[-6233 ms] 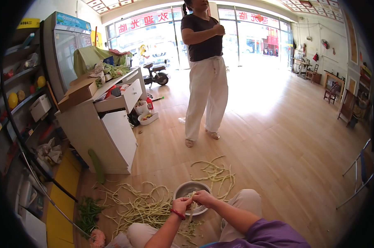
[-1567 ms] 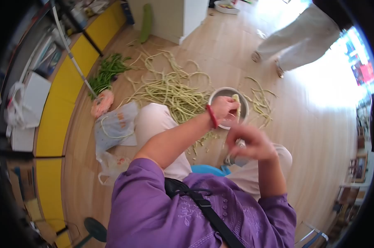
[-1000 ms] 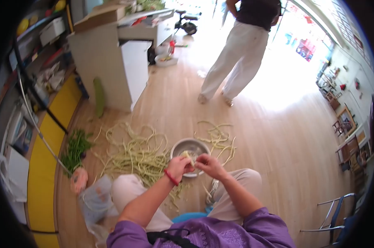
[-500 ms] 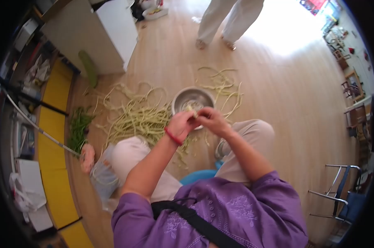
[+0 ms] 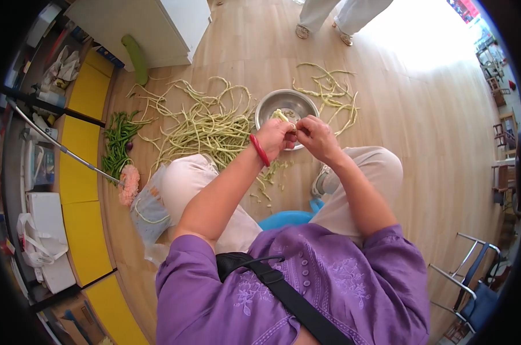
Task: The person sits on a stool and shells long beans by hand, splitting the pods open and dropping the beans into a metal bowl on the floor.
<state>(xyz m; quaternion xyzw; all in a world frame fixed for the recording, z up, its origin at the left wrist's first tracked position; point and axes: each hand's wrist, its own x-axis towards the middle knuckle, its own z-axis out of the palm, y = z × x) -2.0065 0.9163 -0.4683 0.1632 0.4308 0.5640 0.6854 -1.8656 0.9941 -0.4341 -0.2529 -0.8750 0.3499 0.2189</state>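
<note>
Over the near rim of a steel bowl [image 5: 264, 106], my left hand [image 5: 275, 138], with a red bangle at its wrist, is closed around pale long beans [image 5: 280, 115] whose ends poke up past the fingers. My right hand [image 5: 320, 138] meets it fingertip to fingertip, pinched at the lower end of the beans. Short pale pieces lie in the bowl's bottom, partly hidden by my hands. A loose heap of long beans [image 5: 206, 129] spreads left of the bowl, and a smaller bunch [image 5: 344, 103] lies to its right.
Green peppers [image 5: 118, 138], a pink duster head [image 5: 129, 185] on a metal pole and a plastic bag [image 5: 150, 201] lie at left, beside yellow-fronted shelves [image 5: 79, 190]. A long green gourd [image 5: 135, 60] leans on a white cabinet [image 5: 157, 29]. Another person's legs [image 5: 358, 14] stand ahead.
The camera view has tilted, so the floor, bowl and beans sit higher in the picture. My hands stay together at the bowl's near rim, still holding the long beans.
</note>
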